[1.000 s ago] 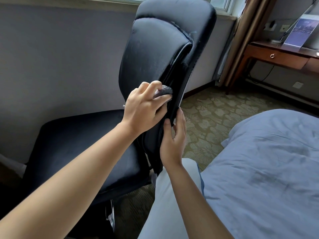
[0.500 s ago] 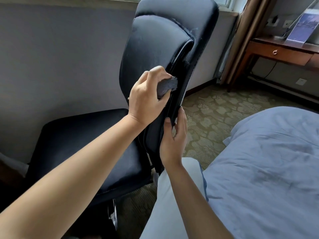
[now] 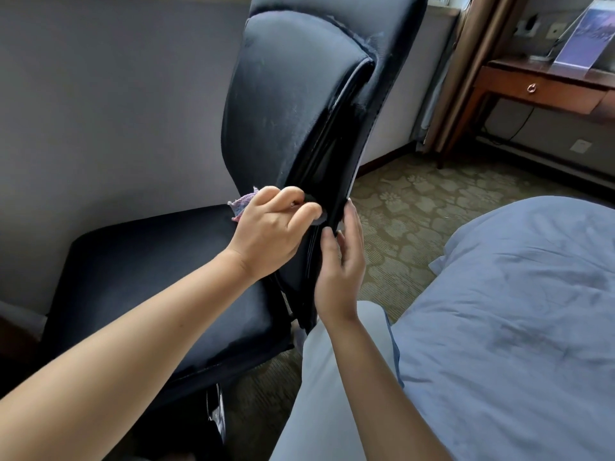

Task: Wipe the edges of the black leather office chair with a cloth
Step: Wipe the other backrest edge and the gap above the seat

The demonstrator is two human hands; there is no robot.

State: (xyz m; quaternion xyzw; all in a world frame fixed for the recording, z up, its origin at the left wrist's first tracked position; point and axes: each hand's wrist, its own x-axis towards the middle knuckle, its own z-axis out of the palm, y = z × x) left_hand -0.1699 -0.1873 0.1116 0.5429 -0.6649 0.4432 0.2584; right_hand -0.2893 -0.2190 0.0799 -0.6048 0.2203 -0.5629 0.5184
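The black leather office chair stands side-on before me, its backrest upright and its seat to the left. My left hand grips a small grey-pink cloth and presses it against the backrest's side edge, low down. Only a corner of the cloth shows behind my knuckles. My right hand holds the same edge from the right, thumb on the near face and fingers behind it, just below the cloth.
A bed with a blue-grey cover fills the right. My leg in light trousers is between bed and chair. A wooden desk with a drawer stands at the back right on patterned carpet. A grey wall is behind the chair.
My left hand with the cloth slid up the backrest's edge half a second ago and has now come back down to just above my right hand. The right hand has stayed in place.
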